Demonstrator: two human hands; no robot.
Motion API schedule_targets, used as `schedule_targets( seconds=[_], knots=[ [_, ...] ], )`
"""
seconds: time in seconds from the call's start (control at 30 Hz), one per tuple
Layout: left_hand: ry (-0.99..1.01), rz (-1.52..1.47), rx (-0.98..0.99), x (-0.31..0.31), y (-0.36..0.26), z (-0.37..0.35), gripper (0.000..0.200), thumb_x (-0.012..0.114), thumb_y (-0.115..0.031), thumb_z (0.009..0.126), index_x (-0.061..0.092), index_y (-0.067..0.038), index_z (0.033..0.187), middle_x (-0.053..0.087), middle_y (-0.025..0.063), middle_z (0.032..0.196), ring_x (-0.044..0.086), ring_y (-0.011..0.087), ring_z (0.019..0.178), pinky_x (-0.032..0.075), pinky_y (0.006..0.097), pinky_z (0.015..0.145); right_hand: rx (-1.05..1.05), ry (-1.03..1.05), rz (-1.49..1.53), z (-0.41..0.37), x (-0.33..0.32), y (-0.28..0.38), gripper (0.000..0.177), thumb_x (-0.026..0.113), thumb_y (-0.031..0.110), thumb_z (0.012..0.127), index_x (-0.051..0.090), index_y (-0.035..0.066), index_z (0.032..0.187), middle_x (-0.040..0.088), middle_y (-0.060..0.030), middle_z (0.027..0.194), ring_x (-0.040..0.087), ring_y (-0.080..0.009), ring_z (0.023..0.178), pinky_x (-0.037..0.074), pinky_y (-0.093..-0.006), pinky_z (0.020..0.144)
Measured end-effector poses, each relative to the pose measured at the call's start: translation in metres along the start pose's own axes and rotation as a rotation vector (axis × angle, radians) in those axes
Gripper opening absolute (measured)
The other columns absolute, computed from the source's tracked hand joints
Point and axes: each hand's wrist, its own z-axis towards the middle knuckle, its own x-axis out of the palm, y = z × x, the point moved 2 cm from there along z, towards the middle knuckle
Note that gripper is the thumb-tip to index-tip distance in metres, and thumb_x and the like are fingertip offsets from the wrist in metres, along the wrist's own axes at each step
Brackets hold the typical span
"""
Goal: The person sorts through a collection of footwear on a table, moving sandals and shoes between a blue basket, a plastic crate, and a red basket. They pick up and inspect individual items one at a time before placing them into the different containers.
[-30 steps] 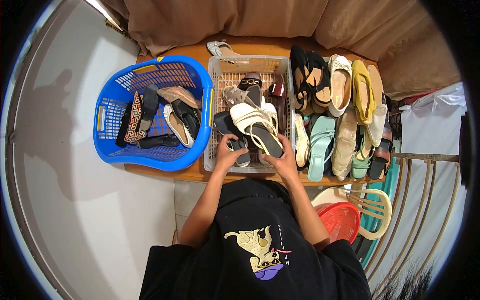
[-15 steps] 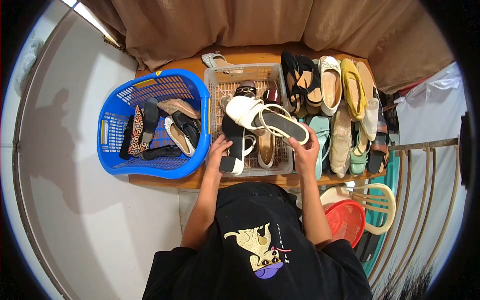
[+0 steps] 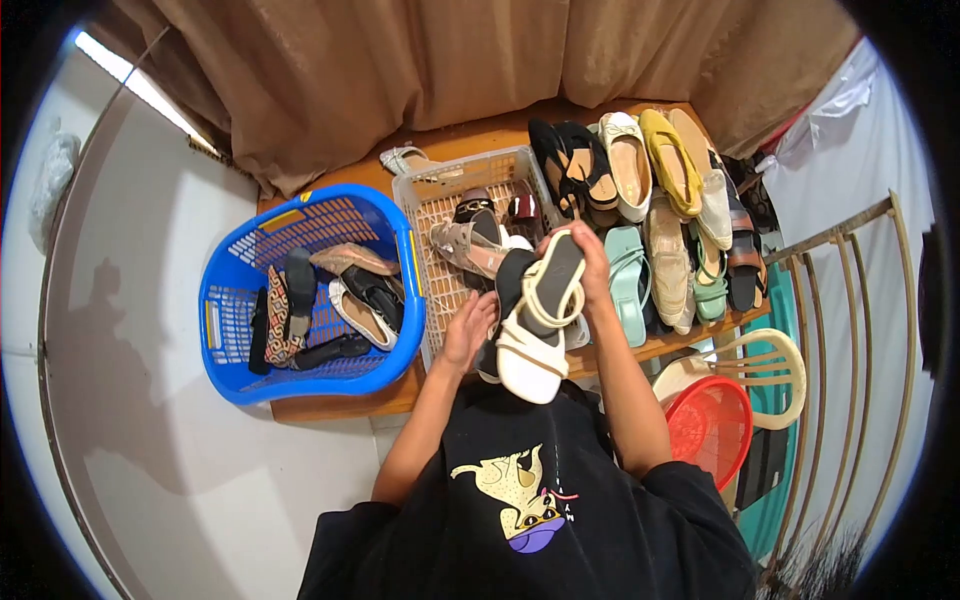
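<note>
A white strappy sandal with a dark insole is in my right hand, whose fingers wrap round its heel end. Behind it and partly hidden is a second sandal, black on the side that shows. My left hand is at that second sandal's left side, fingers loosely spread; whether they touch it is hard to tell. Both sandals are over the near part of a clear plastic basket, which holds a beige shoe, a shoe with a gold chain and a dark red shoe.
A blue basket with several shoes stands at the left on the wooden table. Rows of shoes, among them a yellow flat and a mint sandal, lie at the right. A red basin is on a chair.
The white sandal has turned toe-down and come nearer my body, with my right hand now at its heel end. My left hand has come off the second sandal's heel. The view has shifted.
</note>
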Motion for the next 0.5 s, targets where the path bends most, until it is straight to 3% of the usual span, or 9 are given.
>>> schedule_targets(
  seconds=[0.03,0.07,0.13,0.17,0.27,0.3,0.4,0.43,0.5],
  knots=[
    [0.078,-0.018,-0.037,0.023,-0.011,-0.01,0.066,0.041,-0.048,0.104,0.042,0.004,0.144,0.052,0.0181,0.143,0.053,0.0262,0.13,0.039,0.0373,0.113,-0.02,-0.019,-0.06,0.003,0.0,-0.008,0.032,0.046,0.03,0.103,0.058,0.001,0.101,0.068,-0.0175,0.088,0.067,-0.0228,0.078,0.055,-0.033,0.075],
    [0.019,-0.033,-0.077,0.032,-0.014,-0.015,0.063,0.042,-0.048,0.104,0.044,0.002,0.144,0.056,0.0154,0.14,0.056,0.0244,0.127,0.041,0.0373,0.112,-0.034,-0.038,-0.122,0.005,0.0,-0.017,0.032,0.045,0.03,0.103,0.059,0.001,0.101,0.069,-0.0163,0.088,0.067,-0.0217,0.078,0.055,-0.0322,0.075],
    [0.13,0.121,-0.1,0.037,-0.025,-0.023,0.071,0.046,-0.053,0.102,0.039,0.0,0.149,0.051,0.0145,0.147,0.052,0.023,0.133,0.041,0.0342,0.11,-0.055,-0.012,-0.283,0.005,0.009,-0.021,0.035,0.044,0.031,0.105,0.061,0.002,0.099,0.068,-0.0095,0.087,0.065,-0.0155,0.081,0.051,-0.0269,0.078],
    [0.195,0.077,-0.085,0.009,-0.007,-0.014,0.066,0.049,-0.046,0.102,0.039,-0.001,0.15,0.052,0.0125,0.147,0.052,0.0211,0.132,0.042,0.0334,0.109,-0.057,0.02,-0.351,0.001,0.015,-0.017,0.035,0.043,0.031,0.106,0.061,0.002,0.099,0.068,-0.0091,0.087,0.064,-0.0149,0.081,0.051,-0.0266,0.079],
    [0.138,0.133,0.019,0.022,-0.013,-0.023,0.065,0.051,-0.04,0.102,0.036,-0.001,0.152,0.051,0.0109,0.148,0.052,0.0203,0.132,0.043,0.0331,0.109,-0.086,0.097,-0.406,-0.004,0.026,-0.013,0.037,0.04,0.031,0.107,0.061,0.002,0.099,0.068,-0.0089,0.087,0.064,-0.0144,0.082,0.051,-0.0264,0.079],
    [0.087,0.03,-0.026,0.03,-0.016,-0.027,0.068,0.056,-0.033,0.097,0.033,0.0,0.153,0.051,0.0108,0.146,0.053,0.0199,0.131,0.042,0.0326,0.109,-0.107,0.148,-0.394,-0.005,0.028,-0.013,0.039,0.039,0.031,0.108,0.062,0.002,0.099,0.069,-0.0092,0.088,0.065,-0.0145,0.081,0.051,-0.0265,0.078],
    [0.102,0.124,-0.017,0.03,-0.019,-0.032,0.07,0.059,-0.033,0.094,0.036,-0.002,0.151,0.058,0.0124,0.136,0.058,0.0205,0.122,0.048,0.0331,0.103,-0.061,0.119,-0.276,-0.008,0.033,-0.015,0.043,0.036,0.034,0.11,0.062,0.001,0.1,0.071,-0.0094,0.089,0.066,-0.0144,0.079,0.053,-0.0268,0.074],
    [0.12,0.145,-0.016,0.03,-0.021,-0.03,0.075,0.065,-0.022,0.085,0.035,-0.001,0.151,0.058,0.012,0.133,0.06,0.0193,0.117,0.05,0.0321,0.099,-0.078,0.066,-0.261,-0.004,0.028,-0.024,0.046,0.037,0.035,0.11,0.064,-0.001,0.099,0.072,-0.0092,0.09,0.067,-0.0138,0.076,0.053,-0.027,0.071],
    [0.135,0.157,-0.045,0.033,-0.025,-0.031,0.074,0.066,-0.017,0.084,0.037,0.0,0.149,0.058,0.0106,0.133,0.058,0.019,0.118,0.047,0.0314,0.101,-0.125,0.021,-0.386,-0.002,0.022,-0.026,0.045,0.039,0.034,0.11,0.065,-0.001,0.099,0.072,-0.0088,0.09,0.067,-0.0133,0.075,0.053,-0.0269,0.07]
  ],
)
